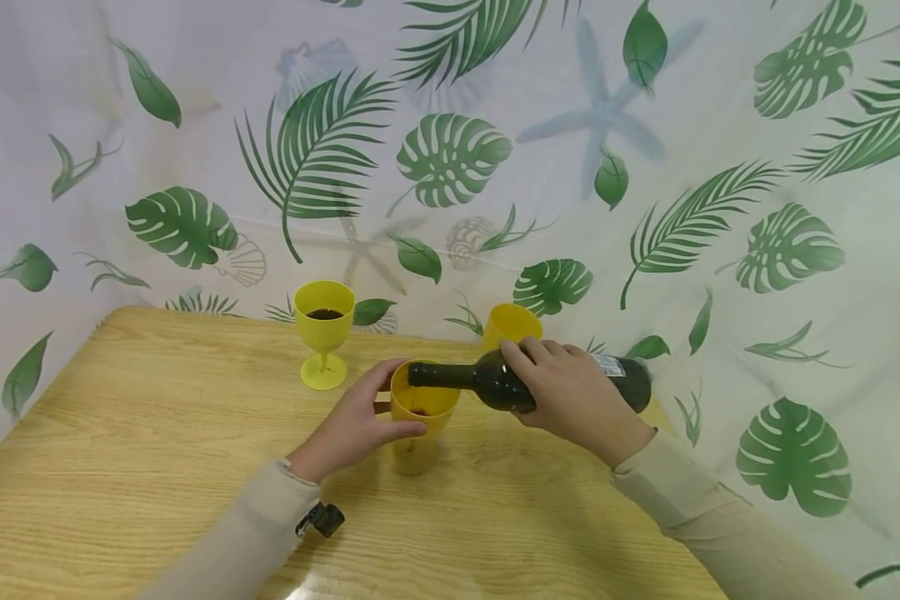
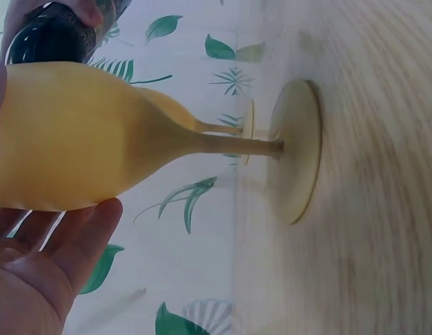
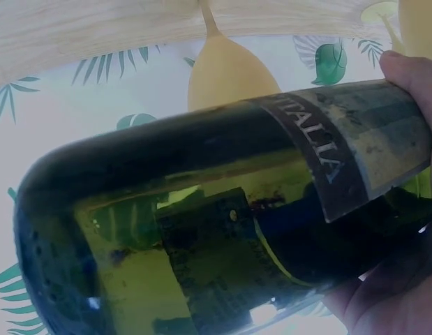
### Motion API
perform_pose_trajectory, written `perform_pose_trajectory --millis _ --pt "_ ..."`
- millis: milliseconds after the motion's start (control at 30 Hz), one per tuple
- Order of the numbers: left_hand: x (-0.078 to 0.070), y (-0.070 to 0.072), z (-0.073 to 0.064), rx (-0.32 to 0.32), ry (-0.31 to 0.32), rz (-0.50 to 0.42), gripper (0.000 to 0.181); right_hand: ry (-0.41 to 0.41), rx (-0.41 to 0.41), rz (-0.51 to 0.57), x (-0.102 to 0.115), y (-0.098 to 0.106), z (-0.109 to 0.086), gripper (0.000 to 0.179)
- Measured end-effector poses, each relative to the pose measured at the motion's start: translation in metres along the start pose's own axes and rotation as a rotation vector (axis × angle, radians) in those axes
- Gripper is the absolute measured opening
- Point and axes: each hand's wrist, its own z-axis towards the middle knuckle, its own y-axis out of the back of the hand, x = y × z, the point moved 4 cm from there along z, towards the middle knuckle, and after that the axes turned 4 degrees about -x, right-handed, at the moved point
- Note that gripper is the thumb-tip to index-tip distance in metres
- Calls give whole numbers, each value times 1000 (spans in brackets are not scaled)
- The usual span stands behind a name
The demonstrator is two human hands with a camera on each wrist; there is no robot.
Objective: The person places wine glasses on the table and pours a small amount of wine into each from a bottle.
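My right hand (image 1: 570, 400) grips a dark green wine bottle (image 1: 506, 382) round its body and holds it nearly level, neck to the left. The bottle's mouth lies over the inside of a yellow goblet (image 1: 435, 408), with a little dark liquid at the bottom of the cup. Fingers and thumb of my left hand (image 1: 360, 417) curl round the goblet's bowl from the left. In the left wrist view the goblet's foot (image 2: 299, 153) stands on the wooden table. The right wrist view shows the bottle's label (image 3: 327, 153) and dark liquid inside the glass.
A second yellow goblet (image 1: 325, 321) holding dark liquid stands at the back left of the wooden table (image 1: 157, 417). Another yellow goblet (image 1: 512, 323) stands behind the bottle, partly hidden. A white leaf-printed cloth (image 1: 450, 242) hangs along the table's back and right side.
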Motion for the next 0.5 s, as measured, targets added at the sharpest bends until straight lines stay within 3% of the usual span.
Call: perform_pose_trajectory --millis 233,500 --pt "-2 -6 2 -15 10 2 79 -2 -7 -7 -2 -2 -3 81" --pt "6 -12 6 -13 13 -32 76 -11 -6 -3 -3 -3 -6 80"
